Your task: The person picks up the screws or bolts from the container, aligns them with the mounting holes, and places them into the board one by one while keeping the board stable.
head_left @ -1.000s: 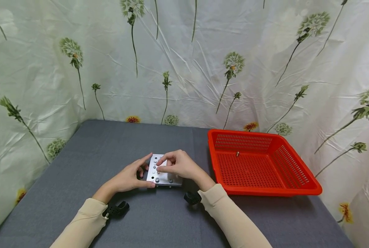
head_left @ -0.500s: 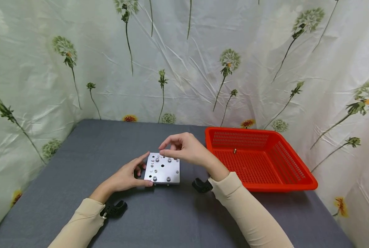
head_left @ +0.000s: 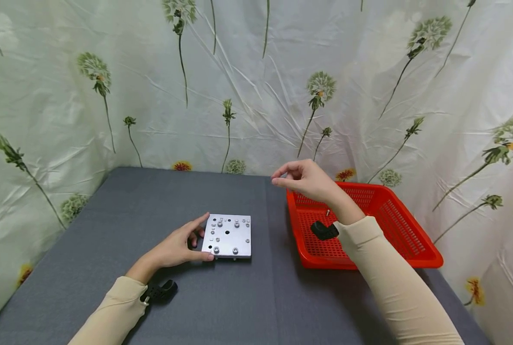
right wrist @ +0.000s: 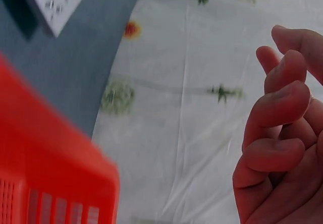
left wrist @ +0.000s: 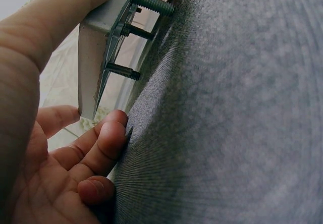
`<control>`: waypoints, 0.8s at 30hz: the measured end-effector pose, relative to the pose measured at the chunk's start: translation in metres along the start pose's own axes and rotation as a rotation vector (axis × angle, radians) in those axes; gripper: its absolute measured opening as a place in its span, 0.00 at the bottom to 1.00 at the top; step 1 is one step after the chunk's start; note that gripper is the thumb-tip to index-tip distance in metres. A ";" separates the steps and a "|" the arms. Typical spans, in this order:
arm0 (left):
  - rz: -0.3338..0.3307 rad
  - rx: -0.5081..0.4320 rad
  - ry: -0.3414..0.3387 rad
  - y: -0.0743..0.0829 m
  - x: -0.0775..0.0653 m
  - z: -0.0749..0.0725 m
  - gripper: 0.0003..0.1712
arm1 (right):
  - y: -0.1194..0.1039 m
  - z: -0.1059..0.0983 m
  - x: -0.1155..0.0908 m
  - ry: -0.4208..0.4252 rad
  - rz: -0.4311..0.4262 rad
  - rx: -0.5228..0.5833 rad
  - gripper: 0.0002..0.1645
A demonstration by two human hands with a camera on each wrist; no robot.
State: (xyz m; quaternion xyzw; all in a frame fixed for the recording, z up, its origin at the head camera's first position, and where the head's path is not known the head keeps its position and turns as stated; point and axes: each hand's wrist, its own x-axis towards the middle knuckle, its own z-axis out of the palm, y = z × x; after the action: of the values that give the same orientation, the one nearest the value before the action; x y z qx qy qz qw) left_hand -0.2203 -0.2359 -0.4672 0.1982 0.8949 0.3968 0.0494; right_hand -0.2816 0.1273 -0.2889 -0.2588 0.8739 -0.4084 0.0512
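A square silver metal plate (head_left: pixel 236 239) with holes and several socket-head bolts stands just above the dark cloth on its bolts. My left hand (head_left: pixel 176 247) grips its left side, thumb at the near corner and index finger at the far corner. In the left wrist view, threaded bolt ends (left wrist: pixel 154 3) stick out from the plate's underside, and the other fingers curl loosely below. My right hand (head_left: pixel 310 179) is raised beyond and right of the plate, near the basket's far left corner. Its fingers are loosely bent, with nothing visible between them.
A red plastic basket (head_left: pixel 299 239) sits on the right of the cloth-covered table (head_left: pixel 153 201). One small bolt (head_left: pixel 327 212) lies inside it, partly beside my right forearm in view. A white floral curtain (head_left: pixel 256 96) hangs behind the table.
My right hand has lifted off the plate and moved up and right, passing over its far edge towards the basket. The left hand and the plate have stayed in place.
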 end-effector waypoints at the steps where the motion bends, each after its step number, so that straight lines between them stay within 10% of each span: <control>1: -0.001 0.001 -0.001 0.000 0.000 0.000 0.67 | 0.005 -0.006 0.000 0.011 0.018 -0.009 0.11; 24: -0.019 -0.001 -0.007 -0.003 0.000 -0.001 0.68 | 0.125 -0.081 -0.024 0.096 0.422 -0.088 0.32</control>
State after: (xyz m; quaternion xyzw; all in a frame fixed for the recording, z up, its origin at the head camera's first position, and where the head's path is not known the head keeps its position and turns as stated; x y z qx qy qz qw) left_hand -0.2216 -0.2379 -0.4687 0.1911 0.8963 0.3962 0.0565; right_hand -0.3364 0.2613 -0.3303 -0.0526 0.9270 -0.3622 0.0825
